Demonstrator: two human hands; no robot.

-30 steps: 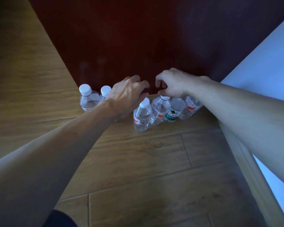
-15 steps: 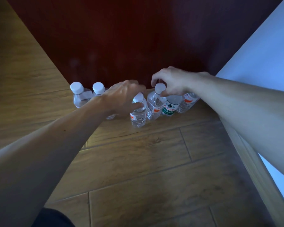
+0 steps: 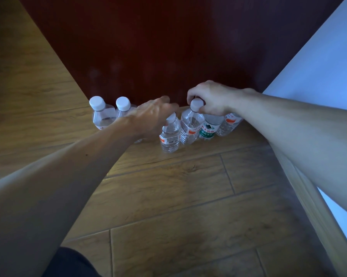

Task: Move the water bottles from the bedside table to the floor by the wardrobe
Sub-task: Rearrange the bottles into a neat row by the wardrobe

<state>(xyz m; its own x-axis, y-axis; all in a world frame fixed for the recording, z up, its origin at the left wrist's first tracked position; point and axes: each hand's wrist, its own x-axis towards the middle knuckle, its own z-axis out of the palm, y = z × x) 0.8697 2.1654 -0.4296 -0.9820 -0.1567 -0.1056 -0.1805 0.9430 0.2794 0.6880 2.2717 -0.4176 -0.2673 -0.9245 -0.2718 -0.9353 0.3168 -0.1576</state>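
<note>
Water bottles [image 3: 169,134] upright, caps up, right hand [image 3: 212,98] grip pinching one cap [image 3: 196,103], left hand [image 3: 152,118] grip unclear

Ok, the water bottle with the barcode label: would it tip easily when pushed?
Probably yes if pushed high: the barcode-label bottle is tall and narrow, upright on the smooth wooden floor. Pushed low, it would likely slide. Its thin ribbed wall may dent when squeezed.

Bottles [image 3: 169,134] tight against wardrobe [image 3: 168,47]; open floor [image 3: 188,196] nearside
</note>
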